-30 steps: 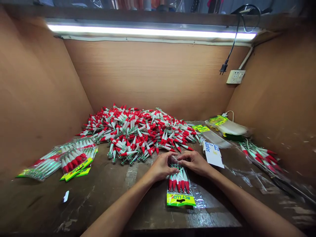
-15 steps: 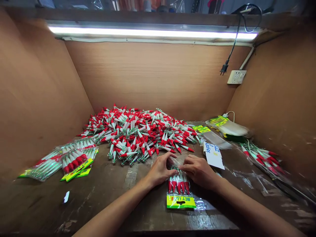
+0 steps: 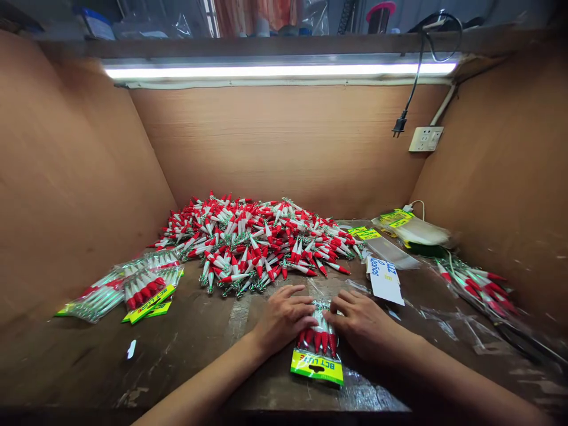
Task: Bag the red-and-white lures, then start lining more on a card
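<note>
At lower centre of the frame, your left hand [image 3: 284, 316] and right hand [image 3: 361, 322] press flat, fingers spread, on either side of the lure packet [image 3: 318, 346]. It lies on the worktop [image 3: 199, 355], below the loose lure pile [image 3: 261, 242].

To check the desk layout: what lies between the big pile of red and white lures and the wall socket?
In the head view, yellow-topped bags and a white card lie between the pile and the socket.
</note>
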Demonstrator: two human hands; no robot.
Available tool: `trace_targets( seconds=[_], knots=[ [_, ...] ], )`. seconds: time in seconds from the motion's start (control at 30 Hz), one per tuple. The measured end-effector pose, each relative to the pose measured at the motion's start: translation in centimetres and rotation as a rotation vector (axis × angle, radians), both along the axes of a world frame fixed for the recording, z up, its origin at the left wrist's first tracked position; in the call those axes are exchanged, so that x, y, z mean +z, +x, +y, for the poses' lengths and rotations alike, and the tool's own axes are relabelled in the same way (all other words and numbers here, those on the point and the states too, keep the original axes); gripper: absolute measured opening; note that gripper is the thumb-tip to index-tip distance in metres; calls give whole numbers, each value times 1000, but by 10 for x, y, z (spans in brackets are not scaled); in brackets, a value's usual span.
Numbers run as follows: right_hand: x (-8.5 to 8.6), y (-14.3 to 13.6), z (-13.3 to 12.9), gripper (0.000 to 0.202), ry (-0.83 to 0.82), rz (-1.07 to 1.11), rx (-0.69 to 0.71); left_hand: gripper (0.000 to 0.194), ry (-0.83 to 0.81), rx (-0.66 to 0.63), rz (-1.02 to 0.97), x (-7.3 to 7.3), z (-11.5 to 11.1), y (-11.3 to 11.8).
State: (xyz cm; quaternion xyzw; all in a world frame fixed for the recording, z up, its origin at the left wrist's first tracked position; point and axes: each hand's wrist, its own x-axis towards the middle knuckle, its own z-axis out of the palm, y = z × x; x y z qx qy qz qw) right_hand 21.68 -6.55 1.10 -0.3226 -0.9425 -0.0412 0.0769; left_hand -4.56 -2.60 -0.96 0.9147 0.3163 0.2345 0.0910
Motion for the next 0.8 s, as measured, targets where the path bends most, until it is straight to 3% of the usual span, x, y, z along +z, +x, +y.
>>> trace_targets(
  seconds=[0.13, 0.27, 0.37, 0.47, 0.57, 0.67, 0.73, 0.8],
  knots=[
    [3, 7, -25, 52, -53, 21, 3, 61, -73, -13, 301, 18, -23, -17],
    [6, 16, -37, 61, -144, 196, 57, 67, -252, -5, 352, 22, -33, -28],
    [5, 24, -26, 40, -306, 459, 87, 67, -258, 95, 247, 13, -28, -30],
    [-8, 26, 1, 33, -259, 771, -78, 70, -171, 411, 136, 3, -21, -20],
    [-25, 18, 24, 40, -249, 763, -151, 75, -199, 456, 227, -1, -19, -2],
    [-38, 9, 31, 36, -344, 832, -146, 54, -260, 439, 82, -2, -21, 15],
    [-44, 8, 30, 32, -463, 951, -127, 49, -364, 393, -137, -1, -23, 22],
    [-47, 10, 29, 31, -593, 1078, -99, 49, -571, 299, -435, 0, -22, 27]
  ],
)
